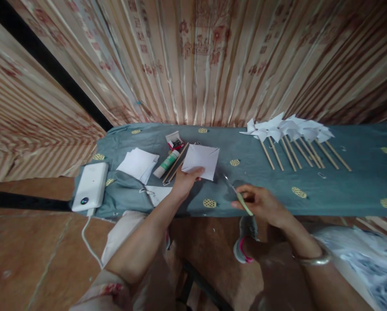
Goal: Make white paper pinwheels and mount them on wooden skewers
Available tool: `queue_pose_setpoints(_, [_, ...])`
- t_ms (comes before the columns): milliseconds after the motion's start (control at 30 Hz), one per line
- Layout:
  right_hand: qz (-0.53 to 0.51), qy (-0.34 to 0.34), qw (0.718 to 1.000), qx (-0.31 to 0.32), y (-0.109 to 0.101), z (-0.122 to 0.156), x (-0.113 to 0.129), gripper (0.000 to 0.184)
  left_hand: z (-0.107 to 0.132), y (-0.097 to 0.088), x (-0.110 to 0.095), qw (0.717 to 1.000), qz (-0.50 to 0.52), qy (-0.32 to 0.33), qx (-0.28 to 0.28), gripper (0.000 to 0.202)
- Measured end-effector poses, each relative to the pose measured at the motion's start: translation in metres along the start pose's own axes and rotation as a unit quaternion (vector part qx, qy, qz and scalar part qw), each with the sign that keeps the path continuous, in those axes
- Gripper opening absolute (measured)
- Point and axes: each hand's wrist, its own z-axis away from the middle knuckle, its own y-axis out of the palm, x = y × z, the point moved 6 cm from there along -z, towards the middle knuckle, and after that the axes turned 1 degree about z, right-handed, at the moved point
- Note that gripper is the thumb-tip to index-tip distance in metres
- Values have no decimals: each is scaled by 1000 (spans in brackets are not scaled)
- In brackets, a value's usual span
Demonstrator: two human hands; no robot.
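Note:
My left hand point(188, 179) pinches a square of white paper point(202, 160) near its lower edge, thumb on top. Slits run in from some of the paper's corners. Just right of the paper, apart from it, my right hand point(258, 201) grips scissors point(242, 202) with a pale green handle, metal tip pointing up and left. Left of my left hand lie thin wooden sticks point(176, 166), a green and white glue stick point(166, 164) and a small open red and white box point(174, 141) of dark little pins. A stack of white paper point(138, 164) lies farther left.
Several white paper pinwheels point(287, 128) on wooden sticks lie in a row at the right. A white power bank point(91, 185) with a cable rests at the left end of the green tablecloth point(226, 196). A cut white paper piece point(159, 194) lies at the front edge. A curtain point(193, 65) hangs behind.

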Motion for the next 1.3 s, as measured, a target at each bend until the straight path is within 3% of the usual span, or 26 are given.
queue_pose_setpoints(33, [87,5,994,-61,-13,2,-5,36,1,1,3,1000,-17,-3,13,34])
queue_pose_setpoints(100, [238,38,957,-164,-34,5,-11,34,3,6,9,997,-60,-5,50,34])
queue_pose_setpoints(167, [336,69,915,-212,-47,7,-12,35,6,12,15,990,-107,0,93,31])
queue_pose_setpoints(300, [415,96,882,-200,-55,1,-8,31,9,17,24,964,-213,19,159,25])
queue_pose_setpoints(400, [432,103,878,-180,-58,-6,-2,30,8,10,18,938,-307,75,142,48])
queue_pose_setpoints(500, [429,93,882,-173,-61,-13,4,33,16,0,-2,873,-431,213,79,72])
queue_pose_setpoints(567, [421,82,888,-168,-61,-16,7,35,27,3,-10,806,-502,305,79,62])
queue_pose_setpoints(667, [411,70,896,-153,-60,-19,6,36,44,15,-3,719,-576,357,153,35])
queue_pose_setpoints(767, [403,62,902,-143,-60,-19,2,36,53,26,14,678,-611,345,219,33])
queue_pose_setpoints(967, [385,56,904,-176,-64,-23,-1,37,54,29,27,653,-643,316,247,47])
queue_pose_setpoints(1167, [389,28,901,-192,-64,-27,-8,23,56,29,26,646,-650,318,243,47])
queue_pose_setpoints(1300, [344,-7,903,-256,-58,-25,-2,28,57,29,25,647,-652,313,243,46])
